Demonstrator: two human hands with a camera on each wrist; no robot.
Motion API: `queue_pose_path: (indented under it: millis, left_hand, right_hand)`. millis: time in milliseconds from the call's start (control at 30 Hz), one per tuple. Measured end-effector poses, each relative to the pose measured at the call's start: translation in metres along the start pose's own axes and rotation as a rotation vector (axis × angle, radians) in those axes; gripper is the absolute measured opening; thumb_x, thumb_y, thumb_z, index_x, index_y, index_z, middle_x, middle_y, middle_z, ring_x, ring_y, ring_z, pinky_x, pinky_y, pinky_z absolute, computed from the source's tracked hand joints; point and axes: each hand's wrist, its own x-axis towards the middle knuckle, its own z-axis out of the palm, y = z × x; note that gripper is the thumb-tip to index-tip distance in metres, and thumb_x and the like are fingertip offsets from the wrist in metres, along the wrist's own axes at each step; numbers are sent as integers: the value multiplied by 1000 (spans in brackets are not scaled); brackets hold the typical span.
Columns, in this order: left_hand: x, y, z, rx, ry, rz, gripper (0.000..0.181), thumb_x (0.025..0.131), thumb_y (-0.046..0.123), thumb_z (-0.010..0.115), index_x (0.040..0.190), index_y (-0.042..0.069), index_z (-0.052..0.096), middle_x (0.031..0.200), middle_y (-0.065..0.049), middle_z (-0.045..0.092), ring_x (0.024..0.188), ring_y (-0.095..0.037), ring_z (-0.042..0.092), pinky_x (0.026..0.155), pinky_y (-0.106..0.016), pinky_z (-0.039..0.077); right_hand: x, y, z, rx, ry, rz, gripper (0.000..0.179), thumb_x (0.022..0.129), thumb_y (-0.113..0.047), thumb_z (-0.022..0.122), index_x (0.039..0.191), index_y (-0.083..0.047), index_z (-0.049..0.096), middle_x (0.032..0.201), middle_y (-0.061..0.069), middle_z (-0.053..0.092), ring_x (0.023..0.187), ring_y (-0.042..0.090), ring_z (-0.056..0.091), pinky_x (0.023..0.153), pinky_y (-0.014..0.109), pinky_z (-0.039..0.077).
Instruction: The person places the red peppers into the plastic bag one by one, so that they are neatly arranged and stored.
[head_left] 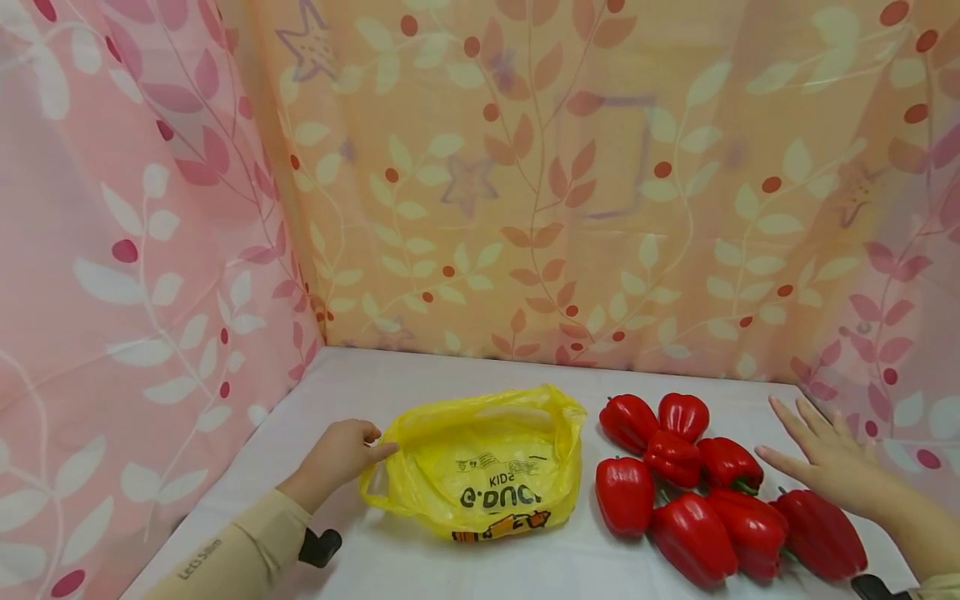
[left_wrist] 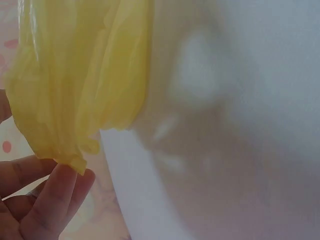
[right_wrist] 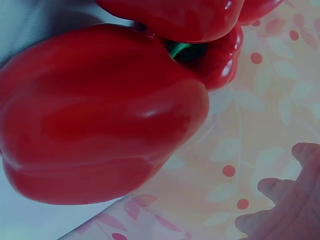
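Note:
A yellow plastic bag (head_left: 487,475) with printed lettering lies in the middle of the white table, its mouth spread wide. My left hand (head_left: 341,460) pinches the bag's left edge between thumb and fingers; the left wrist view shows the yellow plastic (left_wrist: 80,75) hanging at the fingertips. To the right of the bag sits a cluster of several red bell peppers (head_left: 693,537). My right hand (head_left: 832,462) hovers with spread fingers beside the rightmost bell pepper (head_left: 819,533), holding nothing. In the right wrist view that pepper (right_wrist: 100,115) looms large, apart from the fingers.
The white tabletop (head_left: 420,571) ends at a floral curtain (head_left: 465,208) behind. Pink floral cloth (head_left: 135,250) hangs along the left side, and similar cloth hangs on the right.

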Motion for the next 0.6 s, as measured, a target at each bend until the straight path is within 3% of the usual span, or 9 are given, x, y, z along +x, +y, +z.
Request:
queue_pose_path:
  millis: [100,367,600]
  left_hand:
    - [0,1,3,-1,-7,-16,37,74,40,73,90,7,69,85,-3,64,74,-18,53,72,-38,50]
    - [0,4,8,24,13,38,14,78,21,71,72,10,66,64,1,54,60,-16,46,57,-27,42]
    - [2,1,6,-20,31,37,6,80,13,67,79,9,71,72,1,61,62,-15,49,56,-25,47]
  right_hand:
    - [-1,1,1,3,-1,5,92,85,-56,49,145,-10,-3,142,35,-8,119,64,-15,73,81,-7]
    - [-2,3,1,11,-4,13,92,85,-56,49,145,-8,-2,141,37,-8,118,63,-18,72,80,-10]
    - [-4,3,1,5,1,12,93,84,-56,50,145,-8,-2,140,38,-6,119,63,-15,72,80,-10]
